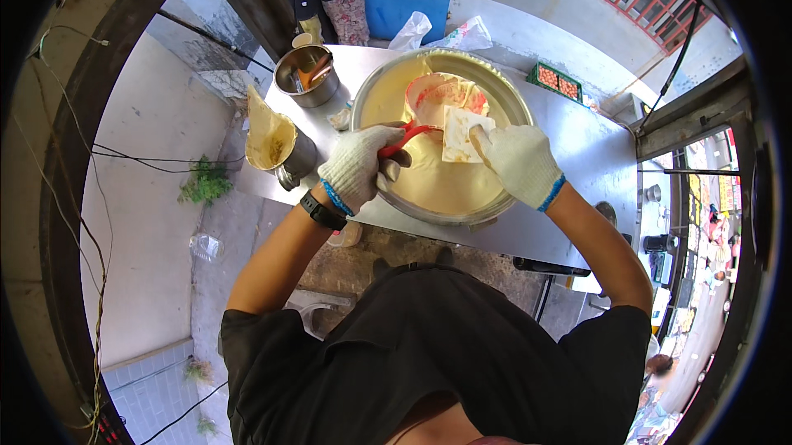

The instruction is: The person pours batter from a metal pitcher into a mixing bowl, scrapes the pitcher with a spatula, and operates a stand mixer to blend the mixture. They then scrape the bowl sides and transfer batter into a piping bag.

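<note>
A large metal basin (526, 101) of pale yellow batter stands before me on a steel table (575, 154). My left hand (365, 163), in a white knit glove, grips the red handle of a plastic scoop (433, 98) whose bowl is smeared with batter. In my gloved right hand (523, 160) is the wooden handle of a flat white scraper (463, 135). Its batter-streaked blade lies against or just in front of the scoop's near rim; actual contact cannot be told. Both tools are over the basin.
Left of the basin are a steel pot (307, 95) holding utensils and a metal pitcher (297, 157) with a batter-coated liner. Plastic bags (467, 35) lie behind the basin. A green crate of eggs (555, 82) is beyond the table's far edge. Posts flank the workspace.
</note>
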Demonstrator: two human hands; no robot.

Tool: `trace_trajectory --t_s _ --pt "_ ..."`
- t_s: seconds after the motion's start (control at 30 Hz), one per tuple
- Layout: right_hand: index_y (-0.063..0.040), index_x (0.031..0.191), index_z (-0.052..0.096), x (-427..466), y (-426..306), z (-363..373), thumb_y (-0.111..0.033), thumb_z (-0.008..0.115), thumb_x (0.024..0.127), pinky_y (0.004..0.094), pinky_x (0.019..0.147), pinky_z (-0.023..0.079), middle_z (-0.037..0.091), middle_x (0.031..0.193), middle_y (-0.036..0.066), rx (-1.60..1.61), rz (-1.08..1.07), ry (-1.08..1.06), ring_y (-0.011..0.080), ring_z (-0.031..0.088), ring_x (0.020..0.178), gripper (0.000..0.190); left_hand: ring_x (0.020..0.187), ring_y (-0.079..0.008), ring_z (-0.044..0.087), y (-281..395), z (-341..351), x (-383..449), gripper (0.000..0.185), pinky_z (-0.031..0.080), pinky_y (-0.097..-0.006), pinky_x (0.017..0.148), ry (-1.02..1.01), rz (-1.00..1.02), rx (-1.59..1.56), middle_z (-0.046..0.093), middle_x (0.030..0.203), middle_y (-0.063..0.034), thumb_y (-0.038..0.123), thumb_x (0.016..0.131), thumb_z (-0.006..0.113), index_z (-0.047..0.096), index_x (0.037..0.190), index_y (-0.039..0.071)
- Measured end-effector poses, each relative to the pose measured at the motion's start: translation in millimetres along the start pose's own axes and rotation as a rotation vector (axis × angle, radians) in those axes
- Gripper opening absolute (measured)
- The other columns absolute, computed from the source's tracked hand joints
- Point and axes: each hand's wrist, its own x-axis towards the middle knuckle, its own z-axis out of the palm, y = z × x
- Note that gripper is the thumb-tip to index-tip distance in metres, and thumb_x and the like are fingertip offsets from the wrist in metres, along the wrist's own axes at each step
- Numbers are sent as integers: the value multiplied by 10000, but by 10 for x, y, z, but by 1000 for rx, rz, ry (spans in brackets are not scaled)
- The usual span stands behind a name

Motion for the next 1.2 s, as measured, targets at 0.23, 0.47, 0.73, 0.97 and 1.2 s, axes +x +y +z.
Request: trace_trajectory --t_s 0.23,0.47,0.73,0.97,1.2 --pt "-52 1167 734 -443 52 -663 -212 740 921 371 587 507 644 754 50 353 146 37 219 652 641 294 489 -81 510 8 -185 -32 304 301 -185 364 -19 -67 -80 661 827 -100 276 1119 524 593 1221 -2" --pt "59 988 699 -495 668 -584 -237 723 892 305 288 323 582 604 93 1254 1301 -64 132 422 332 312 483 -100 533 -107 -116 -179 349 340 -222 368 -7 -29 -54 665 846 -90 311 1112 517 593 1275 12" --pt "-8 922 687 514 1213 292 -185 693 877 342 342 296 514 579 34 1199 1195 -93 129 414 370 183 474 -147 610 -399 17 -493 598 427 -257 377 -36 38 -11 698 850 -113 266 1078 553 447 1591 -24" --pt "-19 1209 735 1882 787 754 -198 735 859 301 398 420 645 668 35 1252 596 -262 109 554 472 393 498 -142 626 -510 27 -523 636 483 -246 442 -54 15 -23 699 871 -108 224 1064 605 406 1618 -17" --pt "-44 1275 737 1988 278 142 -276 734 856 323 543 526 708 734 84 1014 176 -374 160 637 570 479 485 -146 618 -440 97 -540 642 472 -260 425 -57 -2 33 694 844 -97 247 1058 602 415 1621 2"
